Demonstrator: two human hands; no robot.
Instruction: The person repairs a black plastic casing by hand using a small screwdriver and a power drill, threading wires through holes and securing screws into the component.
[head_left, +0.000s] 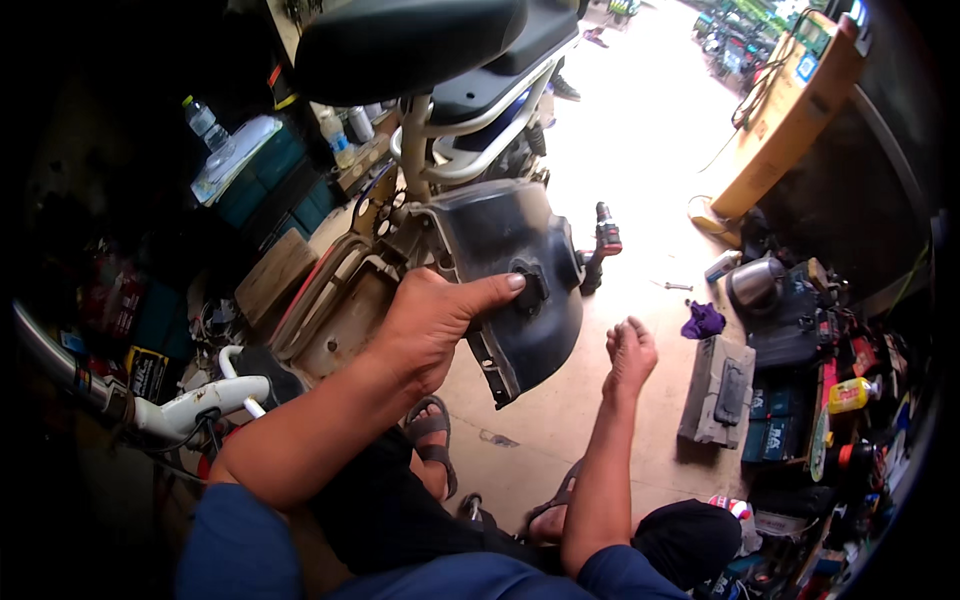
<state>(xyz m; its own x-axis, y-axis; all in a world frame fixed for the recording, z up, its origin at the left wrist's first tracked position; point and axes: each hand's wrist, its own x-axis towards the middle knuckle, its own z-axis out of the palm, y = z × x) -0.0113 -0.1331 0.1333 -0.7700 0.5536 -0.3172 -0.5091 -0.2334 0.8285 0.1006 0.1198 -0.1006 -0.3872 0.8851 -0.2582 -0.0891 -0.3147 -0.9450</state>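
Observation:
My left hand (440, 320) grips a curved black plastic cover (490, 235), scuffed and dusty, held out in front of me. Its thumb presses on a small black square piece (531, 290) on the cover's face; the other fingers go out of sight behind the edge. To the right, apart from the cover, my right hand (630, 352) hangs over the floor with its fingers drawn together. Whether anything small is between those fingertips cannot be made out. Beyond the cover stands a scooter's white tube frame (490, 135) under a black seat (410, 45).
A cordless drill (606, 238) stands on the floor past the cover. On the right are a grey block (718, 388), a purple cloth (704, 320), a metal pot (757, 283) and crowded boxes. A white handlebar part (210, 408) and an open brown shell (335, 315) lie left.

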